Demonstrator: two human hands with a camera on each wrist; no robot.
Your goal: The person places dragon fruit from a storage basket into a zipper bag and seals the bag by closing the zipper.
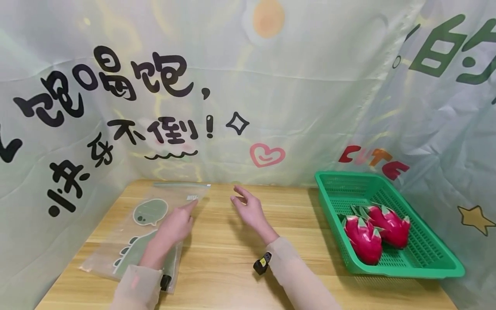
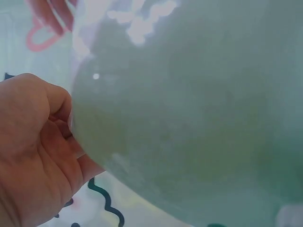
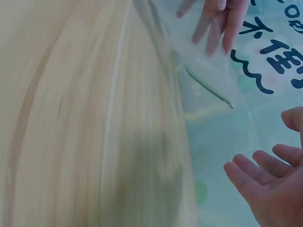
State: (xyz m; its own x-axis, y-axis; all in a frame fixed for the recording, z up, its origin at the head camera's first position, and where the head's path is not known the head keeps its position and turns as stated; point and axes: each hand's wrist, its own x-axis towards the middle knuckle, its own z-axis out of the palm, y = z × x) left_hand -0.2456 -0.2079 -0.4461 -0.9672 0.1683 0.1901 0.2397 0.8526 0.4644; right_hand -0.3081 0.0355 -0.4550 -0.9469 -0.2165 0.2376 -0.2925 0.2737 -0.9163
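Observation:
A clear zip-top plastic bag (image 1: 104, 254) with a green dinosaur print lies on the left of the wooden table, its zip strip (image 1: 182, 185) at the far side. My left hand (image 1: 174, 224) is at the bag's right edge. In the left wrist view that hand (image 2: 38, 146) pinches the edge, and the printed plastic fills most of the picture. Seen from the right wrist, some of its fingers (image 3: 201, 28) show through the plastic. My right hand (image 1: 249, 211) hovers right of the bag, holding nothing, its fingers (image 3: 246, 172) spread and relaxed.
A green plastic basket (image 1: 407, 272) stands at the table's right side. Inside lie two red dragon fruits, one nearer (image 1: 362, 245) and one behind it (image 1: 391, 228). A printed cloth (image 1: 302, 112) hangs behind and beside the wooden table (image 1: 221, 267).

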